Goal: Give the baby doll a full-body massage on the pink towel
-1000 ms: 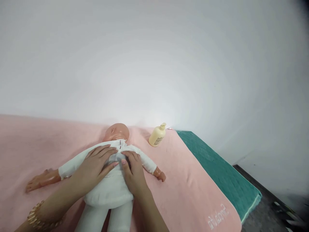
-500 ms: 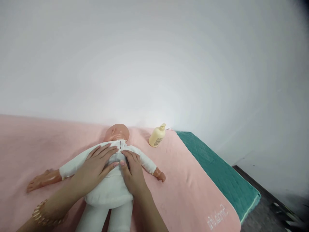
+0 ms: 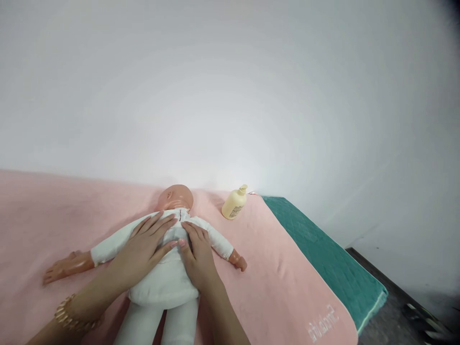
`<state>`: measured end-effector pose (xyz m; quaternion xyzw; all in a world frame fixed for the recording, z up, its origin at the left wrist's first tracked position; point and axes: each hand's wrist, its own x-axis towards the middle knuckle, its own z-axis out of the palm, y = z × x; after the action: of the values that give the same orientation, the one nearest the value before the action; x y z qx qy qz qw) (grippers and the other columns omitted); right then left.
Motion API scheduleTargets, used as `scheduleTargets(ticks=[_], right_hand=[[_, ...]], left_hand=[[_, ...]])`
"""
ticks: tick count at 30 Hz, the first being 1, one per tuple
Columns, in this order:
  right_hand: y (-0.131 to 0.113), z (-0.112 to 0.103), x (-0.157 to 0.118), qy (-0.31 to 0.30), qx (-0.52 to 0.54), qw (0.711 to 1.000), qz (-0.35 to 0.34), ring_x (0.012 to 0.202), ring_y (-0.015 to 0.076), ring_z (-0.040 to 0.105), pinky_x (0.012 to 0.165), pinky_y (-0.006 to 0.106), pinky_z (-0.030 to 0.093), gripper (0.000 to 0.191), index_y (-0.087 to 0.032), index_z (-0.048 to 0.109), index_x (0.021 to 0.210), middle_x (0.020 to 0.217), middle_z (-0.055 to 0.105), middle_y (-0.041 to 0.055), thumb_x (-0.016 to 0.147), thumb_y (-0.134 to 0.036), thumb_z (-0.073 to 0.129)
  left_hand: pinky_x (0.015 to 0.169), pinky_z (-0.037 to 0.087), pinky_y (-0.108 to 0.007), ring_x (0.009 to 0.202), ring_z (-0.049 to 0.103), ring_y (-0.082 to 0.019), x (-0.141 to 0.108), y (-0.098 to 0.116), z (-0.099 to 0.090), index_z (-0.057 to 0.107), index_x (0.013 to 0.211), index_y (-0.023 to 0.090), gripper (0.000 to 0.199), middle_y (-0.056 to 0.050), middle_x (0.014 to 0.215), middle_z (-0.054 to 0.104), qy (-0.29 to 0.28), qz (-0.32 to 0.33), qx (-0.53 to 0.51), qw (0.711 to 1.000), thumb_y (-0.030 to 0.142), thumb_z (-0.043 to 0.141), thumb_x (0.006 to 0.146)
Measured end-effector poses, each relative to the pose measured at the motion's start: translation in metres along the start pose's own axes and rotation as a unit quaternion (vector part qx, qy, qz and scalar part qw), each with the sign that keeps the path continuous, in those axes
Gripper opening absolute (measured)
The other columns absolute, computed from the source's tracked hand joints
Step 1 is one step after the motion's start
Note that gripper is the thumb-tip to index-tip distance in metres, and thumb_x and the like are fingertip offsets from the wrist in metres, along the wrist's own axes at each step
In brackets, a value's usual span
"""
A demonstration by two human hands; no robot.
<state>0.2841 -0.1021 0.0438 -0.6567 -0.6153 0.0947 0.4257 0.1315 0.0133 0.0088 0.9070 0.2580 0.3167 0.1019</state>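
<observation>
A baby doll [image 3: 163, 290] with a white cloth body lies face down, its head turned aside and its arms spread. My left hand [image 3: 143, 247] rests flat on the left of its upper back, fingers stretched toward the shoulder. On the right side of the back lies my right hand [image 3: 198, 256], open, with its thumb tip close to the left thumb. A beaded bracelet [image 3: 74, 316] circles my left wrist. Beyond the doll's right arm stands a pale yellow pump bottle [image 3: 234, 203], touched by neither hand.
Under the doll spreads a pink blanket [image 3: 280, 282] with white lettering at its near right corner. A green padded mat [image 3: 323, 249] shows beneath it on the right. A pale wall [image 3: 230, 96] rises behind. Dark floor [image 3: 377, 321] lies at lower right.
My left forearm and bracelet have shifted slightly to the right, and the doll's left hand has moved a little the same way. Both palms stay on the doll's back.
</observation>
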Motion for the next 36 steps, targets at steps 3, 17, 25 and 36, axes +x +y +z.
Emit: scheduleTargets(ticks=[3, 17, 25, 36], right_hand=[[0.000, 0.000, 0.001, -0.005, 0.006, 1.000, 0.003, 0.133, 0.0259, 0.050, 0.115, 0.048, 0.040, 0.048, -0.018, 0.058, 0.138, 0.141, 0.061, 0.0102, 0.103, -0.047, 0.043], [0.007, 0.000, -0.003, 0.022, 0.052, 0.998, 0.018, 0.135, 0.0247, 0.050, 0.118, 0.047, 0.037, 0.047, -0.020, 0.061, 0.135, 0.140, 0.061, 0.0097, 0.104, -0.049, 0.040], [0.015, -0.003, -0.019, 0.064, 0.097, 0.993, 0.027, 0.139, 0.0241, 0.047, 0.118, 0.045, 0.039, 0.044, -0.023, 0.061, 0.133, 0.147, 0.052, 0.0111, 0.103, -0.049, 0.042], [0.016, -0.020, -0.076, 0.148, 0.002, 0.982, -0.121, 0.119, 0.0171, 0.059, 0.101, 0.032, 0.051, 0.029, -0.028, 0.057, 0.128, 0.124, 0.062, 0.0073, 0.105, -0.022, 0.040]], left_hand=[[0.117, 0.034, -0.051, 0.145, 0.039, -0.031, 0.000, 0.000, -0.001, 0.055, 0.144, 0.024, 0.058, -0.007, 0.149, 0.055, -0.006, -0.003, -0.006, 1.000, 0.059, 0.037, 0.101], [0.117, 0.033, -0.049, 0.145, 0.039, -0.030, 0.000, -0.001, 0.000, 0.050, 0.148, 0.024, 0.059, -0.006, 0.151, 0.053, 0.005, 0.025, 0.027, 0.999, 0.058, 0.035, 0.103], [0.117, 0.035, -0.049, 0.143, 0.041, -0.029, 0.000, 0.001, 0.000, 0.050, 0.148, 0.025, 0.056, -0.006, 0.152, 0.052, 0.027, 0.039, 0.031, 0.998, 0.055, 0.035, 0.103], [0.107, 0.043, -0.047, 0.128, 0.053, -0.030, 0.003, 0.018, -0.031, 0.067, 0.122, 0.023, 0.045, -0.009, 0.128, 0.066, 0.015, 0.045, -0.011, 0.999, 0.050, 0.037, 0.103]])
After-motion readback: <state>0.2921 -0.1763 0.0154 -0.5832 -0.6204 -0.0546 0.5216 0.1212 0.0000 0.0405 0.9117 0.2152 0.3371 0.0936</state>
